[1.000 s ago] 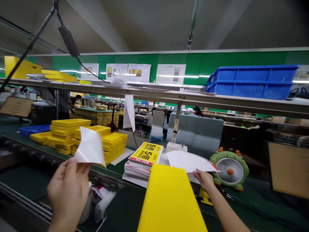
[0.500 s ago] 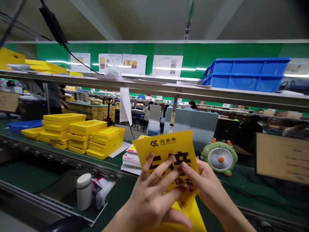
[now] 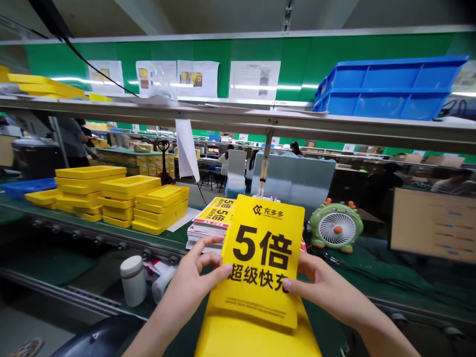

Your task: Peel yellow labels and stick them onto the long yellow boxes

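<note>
I see my left hand (image 3: 193, 277) pinching the left edge of a flat yellow printed card (image 3: 260, 263), thumb on its face and fingers curled behind, while my right hand (image 3: 320, 285) clamps the right edge the same way. The card stands tilted up toward me, its lower edge over a plain yellow board (image 3: 256, 339) lying beneath it. Just behind the card sits a stack of matching printed cards (image 3: 211, 225). Left of the card, piled yellow plastic trays (image 3: 126, 198) hold nothing I can see inside. Below those, near the card's left, a white cylindrical bottle (image 3: 133, 280) stands upright. Right of the card is a green dinosaur-shaped desk fan (image 3: 336, 227). Above, two nested blue plastic crates (image 3: 386, 89) rest on the metal shelf (image 3: 238, 121); their contents are hidden. Both forearms reach forward, wrists turned inward.
</note>
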Available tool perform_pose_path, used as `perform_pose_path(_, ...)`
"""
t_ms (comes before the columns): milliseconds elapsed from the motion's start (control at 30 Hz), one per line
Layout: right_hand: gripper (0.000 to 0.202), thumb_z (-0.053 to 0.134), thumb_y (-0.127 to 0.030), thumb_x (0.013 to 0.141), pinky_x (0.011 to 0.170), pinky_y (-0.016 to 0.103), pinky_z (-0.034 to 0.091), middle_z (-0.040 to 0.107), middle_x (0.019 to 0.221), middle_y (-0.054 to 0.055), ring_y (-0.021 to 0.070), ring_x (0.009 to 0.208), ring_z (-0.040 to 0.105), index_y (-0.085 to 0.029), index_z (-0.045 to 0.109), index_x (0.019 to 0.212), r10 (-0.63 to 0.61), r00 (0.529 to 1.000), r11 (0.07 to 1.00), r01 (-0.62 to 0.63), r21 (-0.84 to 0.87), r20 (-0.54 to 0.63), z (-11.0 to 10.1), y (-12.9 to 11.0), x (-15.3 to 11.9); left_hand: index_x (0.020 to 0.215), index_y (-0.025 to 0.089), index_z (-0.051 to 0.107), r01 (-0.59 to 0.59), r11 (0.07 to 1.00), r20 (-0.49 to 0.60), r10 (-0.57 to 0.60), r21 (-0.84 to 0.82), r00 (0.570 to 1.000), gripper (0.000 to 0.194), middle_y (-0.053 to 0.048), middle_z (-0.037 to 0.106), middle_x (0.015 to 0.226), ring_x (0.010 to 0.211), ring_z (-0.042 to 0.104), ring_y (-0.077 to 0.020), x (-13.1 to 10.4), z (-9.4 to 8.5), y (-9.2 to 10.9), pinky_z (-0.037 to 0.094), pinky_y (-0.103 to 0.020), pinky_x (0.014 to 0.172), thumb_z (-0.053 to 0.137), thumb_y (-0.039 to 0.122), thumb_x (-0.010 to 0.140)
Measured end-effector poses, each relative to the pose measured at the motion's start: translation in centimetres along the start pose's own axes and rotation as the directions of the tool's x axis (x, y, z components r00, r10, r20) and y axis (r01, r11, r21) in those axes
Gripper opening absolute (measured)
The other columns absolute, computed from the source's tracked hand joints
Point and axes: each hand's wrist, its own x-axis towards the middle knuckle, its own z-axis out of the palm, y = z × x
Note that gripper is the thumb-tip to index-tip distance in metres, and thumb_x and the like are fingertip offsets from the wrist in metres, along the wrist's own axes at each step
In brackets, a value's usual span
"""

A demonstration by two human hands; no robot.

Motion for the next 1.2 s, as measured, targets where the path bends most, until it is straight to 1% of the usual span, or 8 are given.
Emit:
perform_pose_path(67,0.049,0.069,-0.030,0.080,0.096,0.040,0.052,0.059,0.125,0.004,0.0243,0.112,0.057,-0.028,0.052,0.126,0.022,0.999,0.999,-0.024,0.035,0.041,-0.3,0.3,0.4,0.120,0.023,0.037,0.041,0.999,0.020,-0.040,-0.029,0.999,0.063,0.001,0.060,0.077,0.084,0.060,-0.0202,0.3,-0.2,-0.2,0.048,-0.032,0.078,0.072,0.040,0.071)
perform_pose_path(267,0.046,0.070,-0.027,0.080,0.097,0.043,0.051,0.063,0.120,0.005,0.0250,0.110,0.058,-0.026,0.055,0.124,0.085,0.991,0.995,-0.089,0.041,0.101,-1.5,1.3,1.4,0.117,0.019,0.038,0.049,0.994,0.031,-0.052,0.094,0.998,0.064,0.004,0.056,0.067,0.073,0.053,-0.0161,1.1,0.0,-1.4,0.042,-0.031,0.072,0.073,0.037,0.067)
perform_pose_path(367,0.047,0.070,-0.025,0.079,0.097,0.044,0.050,0.062,0.121,0.006,0.0255,0.110,0.058,-0.025,0.054,0.124,0.104,0.989,0.994,-0.107,0.021,0.102,-2.0,1.8,1.7,0.116,0.019,0.038,0.066,0.990,0.032,-0.071,0.123,0.997,0.062,0.005,0.053,0.065,0.070,0.049,-0.0140,1.4,0.0,-1.9,0.039,-0.030,0.071,0.072,0.036,0.067)
perform_pose_path(533,0.045,0.068,-0.025,0.081,0.096,0.045,0.050,0.061,0.122,0.006,0.0252,0.110,0.057,-0.026,0.054,0.124,0.115,0.988,0.993,-0.113,-0.027,0.099,-2.3,2.1,2.1,0.116,0.020,0.037,0.067,0.984,0.048,-0.076,0.166,0.996,0.061,0.005,0.055,0.066,0.069,0.047,-0.0140,1.7,-0.1,-2.4,0.036,-0.030,0.071,0.072,0.037,0.069)
perform_pose_path(733,0.047,0.069,-0.028,0.080,0.095,0.044,0.051,0.061,0.122,0.006,0.0253,0.109,0.058,-0.026,0.054,0.124,0.129,0.986,0.991,-0.130,0.001,0.101,-2.3,2.4,2.1,0.117,0.020,0.037,0.069,0.983,0.062,-0.081,0.168,0.995,0.062,0.005,0.054,0.066,0.069,0.048,-0.0143,2.0,-0.2,-2.5,0.035,-0.030,0.069,0.072,0.038,0.069)
perform_pose_path(900,0.047,0.069,-0.029,0.080,0.096,0.044,0.051,0.060,0.124,0.006,0.0251,0.109,0.058,-0.026,0.054,0.125,0.117,0.988,0.993,-0.117,-0.010,0.098,-2.3,2.4,2.2,0.116,0.019,0.038,0.064,0.978,0.052,-0.076,0.201,0.996,0.061,0.005,0.055,0.066,0.069,0.047,-0.0147,2.2,-0.1,-2.5,0.036,-0.030,0.069,0.071,0.040,0.070)
perform_pose_path(1000,0.049,0.068,-0.032,0.080,0.096,0.044,0.051,0.059,0.124,0.006,0.0249,0.109,0.058,-0.026,0.052,0.126,0.125,0.987,0.992,-0.124,-0.023,0.098,-2.4,2.4,2.2,0.116,0.019,0.039,0.066,0.979,0.053,-0.078,0.191,0.996,0.060,0.005,0.055,0.066,0.069,0.047,-0.0145,2.2,-0.1,-2.6,0.036,-0.030,0.068,0.071,0.039,0.069)
perform_pose_path(1200,0.045,0.068,-0.034,0.080,0.093,0.042,0.053,0.061,0.123,0.006,0.0255,0.109,0.059,-0.026,0.055,0.123,0.120,0.989,0.993,-0.117,-0.032,0.083,-2.2,2.3,2.2,0.114,0.019,0.040,0.067,0.979,0.059,-0.080,0.190,0.995,0.057,0.005,0.055,0.066,0.069,0.046,-0.0136,2.3,-0.3,-2.9,0.035,-0.029,0.069,0.071,0.040,0.070)
